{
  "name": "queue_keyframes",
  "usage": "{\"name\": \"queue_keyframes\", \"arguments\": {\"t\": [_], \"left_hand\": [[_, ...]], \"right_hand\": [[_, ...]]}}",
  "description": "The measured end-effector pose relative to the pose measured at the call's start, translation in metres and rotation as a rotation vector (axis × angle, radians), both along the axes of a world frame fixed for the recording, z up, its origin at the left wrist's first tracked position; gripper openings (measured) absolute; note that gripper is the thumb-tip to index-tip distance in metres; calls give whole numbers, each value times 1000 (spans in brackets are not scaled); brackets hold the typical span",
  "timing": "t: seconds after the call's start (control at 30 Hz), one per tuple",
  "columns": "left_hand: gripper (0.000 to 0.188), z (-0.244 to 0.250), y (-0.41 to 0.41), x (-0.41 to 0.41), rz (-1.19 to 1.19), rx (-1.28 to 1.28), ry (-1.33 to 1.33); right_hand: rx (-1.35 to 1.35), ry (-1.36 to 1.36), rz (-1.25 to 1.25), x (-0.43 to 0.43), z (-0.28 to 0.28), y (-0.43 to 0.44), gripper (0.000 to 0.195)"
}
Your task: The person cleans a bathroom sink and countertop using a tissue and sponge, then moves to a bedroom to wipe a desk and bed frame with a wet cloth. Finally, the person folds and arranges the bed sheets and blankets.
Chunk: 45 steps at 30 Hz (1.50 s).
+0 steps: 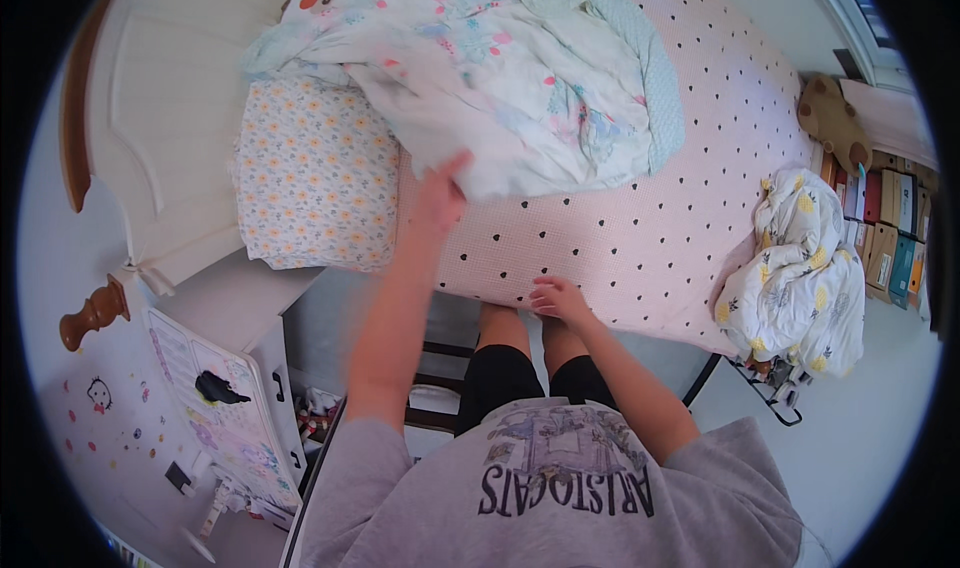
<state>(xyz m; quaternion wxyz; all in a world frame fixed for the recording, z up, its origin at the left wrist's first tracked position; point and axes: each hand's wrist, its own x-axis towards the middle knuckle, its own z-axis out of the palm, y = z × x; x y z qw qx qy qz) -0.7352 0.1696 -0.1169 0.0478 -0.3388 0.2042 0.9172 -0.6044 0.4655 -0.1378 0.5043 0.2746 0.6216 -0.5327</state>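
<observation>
My left hand [442, 193] is at the near left corner of a white floral quilt [510, 110] with a pale green underside. Motion blurs this hand, so whether its fingers grip the cloth cannot be told. At the bed's near edge, my right hand [556, 296] has its fingers apart and holds nothing; it is over or against the pink heart-dotted sheet [630, 253]. The quilt lies rumpled across the far part of the bed. A pillow with small yellow and grey flowers [319, 178] rests left of my left hand, partly under the quilt.
A white headboard [180, 118] with a wooden knob [94, 313] stands at the left, above a white bedside cabinet [232, 283]. At the right lie a bunched pineapple-print quilt [799, 283] and a brown plush toy [836, 122], beside box files [889, 257]. A black metal frame shows below the bed.
</observation>
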Motion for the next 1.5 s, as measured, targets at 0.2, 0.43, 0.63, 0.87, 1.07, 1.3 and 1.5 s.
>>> {"name": "queue_keyframes", "arguments": {"t": [0.2, 0.43, 0.63, 0.87, 1.07, 1.3, 1.5], "left_hand": [[76, 150, 104, 157, -554, 212, 291], [72, 244, 126, 211, -639, -53, 491], [67, 267, 116, 211, -391, -176, 260], [50, 282, 37, 191, 101, -380, 86], [54, 265, -57, 156, 299, -382, 150], [67, 249, -56, 100, -53, -125, 290], [71, 167, -60, 107, -135, -259, 115]], "right_hand": [[-370, 153, -551, -23, -22, 46, 47], [-1215, -3, -937, -54, 62, 56, 51], [-1103, 289, -992, -131, 121, 115, 53], [-1252, 586, -856, -92, 208, 217, 52], [-528, 909, -773, -40, 277, 206, 53], [-123, 1090, -166, -66, 268, 6, 54], [-50, 1242, 89, -72, 266, -64, 54]]}}
